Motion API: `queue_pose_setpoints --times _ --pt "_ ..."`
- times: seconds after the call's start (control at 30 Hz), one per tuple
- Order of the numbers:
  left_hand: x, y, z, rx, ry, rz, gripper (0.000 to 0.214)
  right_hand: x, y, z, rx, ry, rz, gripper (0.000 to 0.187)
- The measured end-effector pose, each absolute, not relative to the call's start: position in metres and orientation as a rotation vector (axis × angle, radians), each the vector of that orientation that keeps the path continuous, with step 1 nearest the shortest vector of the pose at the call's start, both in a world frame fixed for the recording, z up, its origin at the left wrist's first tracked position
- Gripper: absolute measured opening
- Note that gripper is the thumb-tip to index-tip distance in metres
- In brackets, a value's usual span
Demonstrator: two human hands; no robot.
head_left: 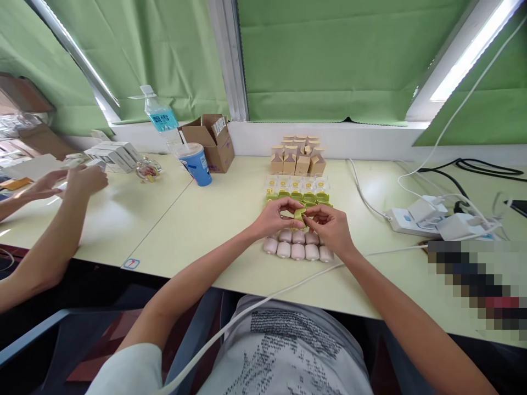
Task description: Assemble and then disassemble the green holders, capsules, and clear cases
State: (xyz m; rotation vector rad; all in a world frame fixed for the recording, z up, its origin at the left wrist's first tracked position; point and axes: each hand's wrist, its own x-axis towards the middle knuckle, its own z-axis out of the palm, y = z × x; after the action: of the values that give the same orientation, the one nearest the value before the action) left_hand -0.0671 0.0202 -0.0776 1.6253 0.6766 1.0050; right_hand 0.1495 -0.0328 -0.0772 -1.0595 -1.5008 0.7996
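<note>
My left hand (pixel 275 218) pinches a small yellow-green case (pixel 299 214) between thumb and fingers. The fingertips of my right hand (pixel 332 226) are closed on the same piece from the other side; its details are too small to make out. Just behind my hands stand rows of similar green cases (pixel 310 198), their tops open and partly hidden by my fingers. Nearer to me lie two rows of rounded pale pink cases (pixel 297 252). Farther back sits a row of clear plastic pieces (pixel 295 183) with yellow marks.
Small open cardboard boxes (pixel 302 164) stand at the back. To the left are a blue cup (pixel 196 164), a water bottle (pixel 161 118) and a larger carton (pixel 222 153). A co-worker's hands (pixel 82 178) are far left. A power strip (pixel 405 220) with cables lies right; a white cable crosses my front.
</note>
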Motion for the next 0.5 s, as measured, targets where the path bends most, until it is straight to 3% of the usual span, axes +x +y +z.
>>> queue_pose_setpoints --times 0.27,0.5 --pt "-0.063 0.013 -0.073 1.57 0.683 1.06 0.067 0.149 -0.029 -0.083 -1.081 -1.564 0.604 0.035" --pt "-0.065 0.009 -0.069 1.66 0.686 1.071 0.061 0.15 -0.028 -0.089 -1.055 -1.58 0.691 0.029"
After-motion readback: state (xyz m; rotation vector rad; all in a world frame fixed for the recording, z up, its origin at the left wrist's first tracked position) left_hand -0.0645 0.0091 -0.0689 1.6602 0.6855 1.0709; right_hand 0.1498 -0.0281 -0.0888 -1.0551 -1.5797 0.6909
